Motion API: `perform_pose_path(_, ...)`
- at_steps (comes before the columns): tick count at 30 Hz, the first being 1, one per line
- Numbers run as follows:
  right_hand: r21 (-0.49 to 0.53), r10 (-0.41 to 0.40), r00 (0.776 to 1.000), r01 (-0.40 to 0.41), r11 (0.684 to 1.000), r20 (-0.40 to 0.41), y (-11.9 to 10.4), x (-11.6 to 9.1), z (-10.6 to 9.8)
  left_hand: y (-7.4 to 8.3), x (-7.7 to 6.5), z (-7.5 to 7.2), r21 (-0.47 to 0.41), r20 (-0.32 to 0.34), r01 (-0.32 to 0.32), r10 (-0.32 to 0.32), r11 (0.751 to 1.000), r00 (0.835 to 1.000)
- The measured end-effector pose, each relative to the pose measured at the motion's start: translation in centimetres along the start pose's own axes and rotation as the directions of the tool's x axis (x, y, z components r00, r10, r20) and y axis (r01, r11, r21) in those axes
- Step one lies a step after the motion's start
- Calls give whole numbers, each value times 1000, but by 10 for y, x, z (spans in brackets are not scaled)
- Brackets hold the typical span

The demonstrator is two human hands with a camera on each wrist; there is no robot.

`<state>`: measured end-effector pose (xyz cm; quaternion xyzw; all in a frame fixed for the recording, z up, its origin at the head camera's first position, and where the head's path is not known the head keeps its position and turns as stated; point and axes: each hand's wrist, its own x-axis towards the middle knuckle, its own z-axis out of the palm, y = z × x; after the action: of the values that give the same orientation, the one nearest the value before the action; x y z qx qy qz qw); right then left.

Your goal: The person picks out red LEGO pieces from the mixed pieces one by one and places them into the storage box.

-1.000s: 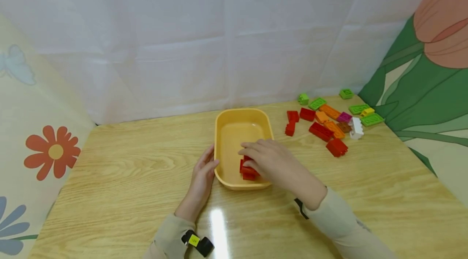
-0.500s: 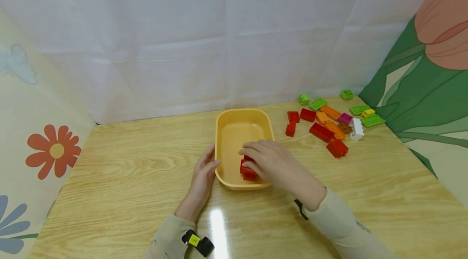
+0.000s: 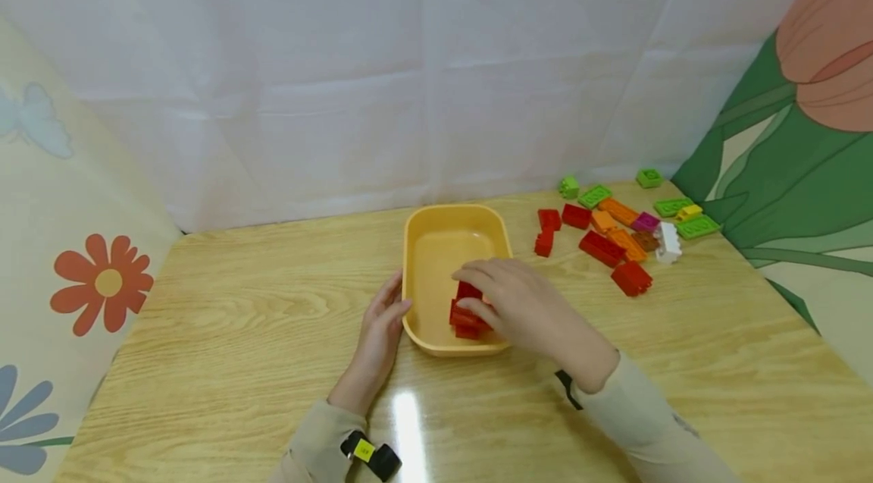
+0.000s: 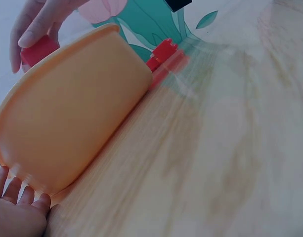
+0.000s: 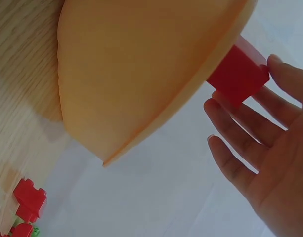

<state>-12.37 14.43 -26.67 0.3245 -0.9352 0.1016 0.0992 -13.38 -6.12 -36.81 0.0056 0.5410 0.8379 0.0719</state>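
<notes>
A yellow plastic tray (image 3: pixel 436 240) stands on the table with several red toy bricks (image 3: pixel 467 332) stacked near its front right. My left hand (image 3: pixel 378 335) holds the tray's left side, thumb over the rim; in the left wrist view its fingertips touch the outer wall. Reaching over the right rim, my right hand (image 3: pixel 525 305) pinches a red toy brick (image 5: pixel 238 74) between thumb and fingers. That brick shows above the rim in the right wrist view. The hand partly hides the stack, so how the bricks join is hard to tell.
On the wooden table (image 3: pixel 273 316), to the tray's right, lie loose red bricks (image 3: pixel 602 248), orange bricks (image 3: pixel 626 245), green bricks (image 3: pixel 697 227) and a white brick (image 3: pixel 668 243). A white cloth (image 3: pixel 307 89) hangs behind the table's back edge.
My right hand has shifted slightly up and to the right, uncovering a little more of the red bricks. The left hand stays in place on the tray.
</notes>
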Motion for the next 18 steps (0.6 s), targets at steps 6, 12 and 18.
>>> perform_pose_path(6,1,55,998,-55,998,40,5,0,-5,0,0,-1,-6,1,-1,1,1000,1000)
perform_pose_path(12,18,121,990,-123,992,70,11,-1,-10,0,0,-1,-6,4,0,0,1000,1000)
perform_pose_path(18,10,119,993,-119,993,22,25,-4,-15,-1,0,-1,-11,1,1,-1,1000,1000)
